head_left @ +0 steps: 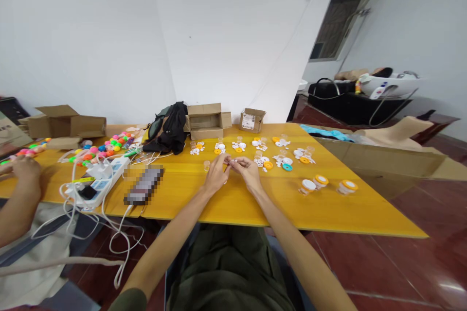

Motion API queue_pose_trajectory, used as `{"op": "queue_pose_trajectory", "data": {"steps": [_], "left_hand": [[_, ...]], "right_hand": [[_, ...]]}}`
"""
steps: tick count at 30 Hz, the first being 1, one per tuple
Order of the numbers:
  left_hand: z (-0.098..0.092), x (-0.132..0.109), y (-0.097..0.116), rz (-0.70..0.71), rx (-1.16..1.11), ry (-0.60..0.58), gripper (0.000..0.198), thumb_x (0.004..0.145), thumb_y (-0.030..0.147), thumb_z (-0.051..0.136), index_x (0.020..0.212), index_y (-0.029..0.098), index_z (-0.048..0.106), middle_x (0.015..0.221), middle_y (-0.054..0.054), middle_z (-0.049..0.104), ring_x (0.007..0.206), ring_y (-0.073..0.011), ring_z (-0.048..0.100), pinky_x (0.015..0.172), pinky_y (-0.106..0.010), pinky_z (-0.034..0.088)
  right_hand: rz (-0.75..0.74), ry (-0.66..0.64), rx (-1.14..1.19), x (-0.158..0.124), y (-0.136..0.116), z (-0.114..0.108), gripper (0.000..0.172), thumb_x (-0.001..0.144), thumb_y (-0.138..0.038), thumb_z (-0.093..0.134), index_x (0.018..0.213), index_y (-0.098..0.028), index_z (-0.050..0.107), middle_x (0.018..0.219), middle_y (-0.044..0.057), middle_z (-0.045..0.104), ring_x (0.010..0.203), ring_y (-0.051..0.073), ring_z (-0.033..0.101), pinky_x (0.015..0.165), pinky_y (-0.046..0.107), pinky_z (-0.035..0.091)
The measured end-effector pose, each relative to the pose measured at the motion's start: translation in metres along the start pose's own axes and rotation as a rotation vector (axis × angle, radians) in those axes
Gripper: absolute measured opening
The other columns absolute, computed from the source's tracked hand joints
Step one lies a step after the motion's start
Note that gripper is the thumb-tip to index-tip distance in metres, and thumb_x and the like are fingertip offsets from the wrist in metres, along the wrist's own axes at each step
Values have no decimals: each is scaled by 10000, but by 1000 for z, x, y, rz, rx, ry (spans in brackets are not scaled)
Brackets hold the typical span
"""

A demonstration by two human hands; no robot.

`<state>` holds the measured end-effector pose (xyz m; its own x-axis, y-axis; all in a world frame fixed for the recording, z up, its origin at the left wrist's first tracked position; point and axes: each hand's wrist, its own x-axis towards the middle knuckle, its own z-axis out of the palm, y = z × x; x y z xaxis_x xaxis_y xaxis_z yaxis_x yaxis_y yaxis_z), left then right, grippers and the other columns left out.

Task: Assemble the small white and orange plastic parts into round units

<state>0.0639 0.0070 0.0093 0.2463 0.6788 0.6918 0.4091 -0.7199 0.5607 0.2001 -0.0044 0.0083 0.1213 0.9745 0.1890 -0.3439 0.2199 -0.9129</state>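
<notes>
My left hand [216, 173] and my right hand [246, 171] meet over the middle of the table, fingertips pinched together. Whatever small piece lies between them is too small to name. Just left of my left hand stands a small clear cup [206, 165]. Beyond and to the right of my hands lie groups of small white parts with orange, white and teal discs, among them an orange disc [268, 165] and a teal disc [287, 167]. Clear cups stand beside these groups. At the right are three lidded jars, one with a white lid [308, 184] and two with orange-rimmed lids [349, 185].
An open cardboard box [206, 121], a smaller box [251, 120] and a black bag [168, 129] stand along the wall. A phone [144, 185] and a power strip [105, 182] with tangled cables lie at left. Another person's arm [25, 189] rests near colourful balls [97, 150].
</notes>
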Motion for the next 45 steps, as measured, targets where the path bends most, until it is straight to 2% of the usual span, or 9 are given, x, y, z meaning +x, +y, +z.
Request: {"op": "queue_pose_trajectory", "data": {"steps": [9,15,20,26,37,42,45], "left_hand": [[-1,-2,3,65,112,2,357,854,72,631,1162,250,602,1006,-51,710,925,-208,696,856,-367,579],[0,-3,2,111,162,-2,400,866,62,593,1219,248,583,1034,-67,714,981,-221,693,891,-376,569],[2,-5,1,160,242,-3,415,891,80,568,1276,235,547,1054,-85,719,1003,-224,696,894,-369,570],[3,-6,2,132,336,-20,399,911,119,567,1295,225,538,1058,-92,727,1010,-226,700,896,-377,578],[5,-5,2,149,275,27,405,889,99,601,1273,213,544,1032,-86,725,975,-219,702,867,-377,589],[5,-6,0,114,276,10,400,889,112,605,1269,224,549,1039,-82,719,982,-221,697,869,-386,587],[6,-6,-1,156,266,36,413,883,105,609,1273,224,543,1029,-80,716,969,-219,698,856,-374,588]], "right_hand": [[26,9,14,-1,-2,1,412,468,-489,917,675,-227,676,690,4,746,728,212,724,778,379,606],[30,-3,-2,-3,-7,3,418,460,-493,921,675,-228,680,742,21,769,767,217,733,788,363,597],[41,2,-3,-6,-11,6,449,423,-535,916,647,-232,672,668,7,749,709,211,729,776,362,598],[36,19,-16,-5,-11,7,457,421,-542,913,644,-227,669,647,7,740,669,198,716,745,348,598],[-2,18,-22,-4,-6,6,475,464,-592,887,666,-224,663,655,15,739,666,208,719,724,358,604],[-43,3,-42,-3,-3,5,448,528,-598,856,683,-223,666,656,16,734,666,207,716,734,373,609],[-63,-15,-63,-2,-1,4,423,568,-588,841,696,-222,673,671,24,736,681,210,714,730,378,609]]}}
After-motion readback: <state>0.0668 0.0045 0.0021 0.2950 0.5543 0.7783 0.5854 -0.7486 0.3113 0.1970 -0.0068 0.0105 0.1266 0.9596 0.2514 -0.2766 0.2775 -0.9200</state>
